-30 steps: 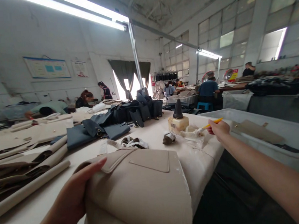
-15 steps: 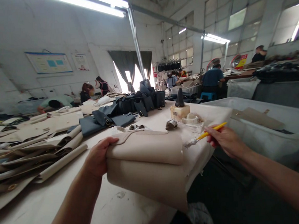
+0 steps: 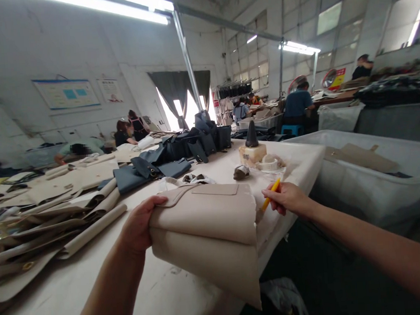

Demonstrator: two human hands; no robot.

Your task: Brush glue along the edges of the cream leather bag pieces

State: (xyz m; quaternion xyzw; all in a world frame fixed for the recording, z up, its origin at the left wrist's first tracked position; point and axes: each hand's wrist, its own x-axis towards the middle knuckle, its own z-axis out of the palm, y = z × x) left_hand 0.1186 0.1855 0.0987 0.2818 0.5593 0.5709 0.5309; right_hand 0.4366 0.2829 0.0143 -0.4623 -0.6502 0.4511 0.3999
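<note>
My left hand (image 3: 139,225) grips the left edge of a folded beige leather bag piece (image 3: 207,225), holding it lifted above the near edge of the white worktable (image 3: 169,294). My right hand (image 3: 288,197) is closed on a yellow-handled brush (image 3: 271,193) whose tip points down at the right edge of the beige piece. Beyond the brush stands a small white dish (image 3: 270,164) and a beige block with a black cone (image 3: 252,147).
Rolled and flat beige leather pieces (image 3: 56,221) pile up on the left. Dark blue bag parts (image 3: 170,158) lie in the middle of the table. A large white plastic bin (image 3: 370,180) stands to the right. Other people work at tables farther back.
My right hand has drawn the brush back from the dish to the beige piece's right edge. The beige piece stays raised in my left hand.
</note>
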